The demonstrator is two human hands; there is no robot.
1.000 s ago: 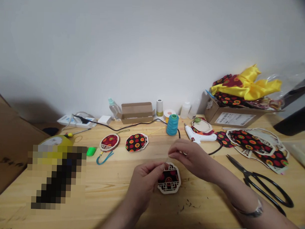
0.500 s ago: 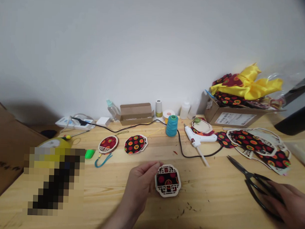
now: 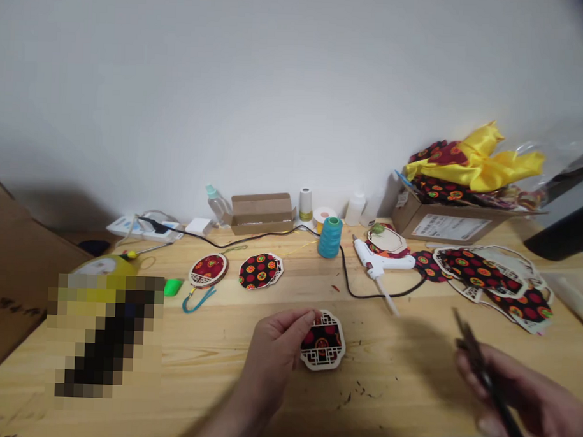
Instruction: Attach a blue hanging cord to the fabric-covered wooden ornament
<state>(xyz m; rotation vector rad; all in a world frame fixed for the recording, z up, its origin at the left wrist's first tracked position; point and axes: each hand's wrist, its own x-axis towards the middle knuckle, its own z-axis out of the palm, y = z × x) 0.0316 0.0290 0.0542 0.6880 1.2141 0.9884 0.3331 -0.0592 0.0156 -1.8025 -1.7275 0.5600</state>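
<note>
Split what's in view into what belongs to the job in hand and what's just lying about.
In hand:
lattice panel, held at its edge by the left hand
dark scissors, in the right hand

Apparently just lying about:
teal spool
white glue gun
round framed piece
green object

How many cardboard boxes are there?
3: a big box at the left edge, a small open box near the middle, and a box holding yellow cloth on the right. Others may be hidden.
</note>
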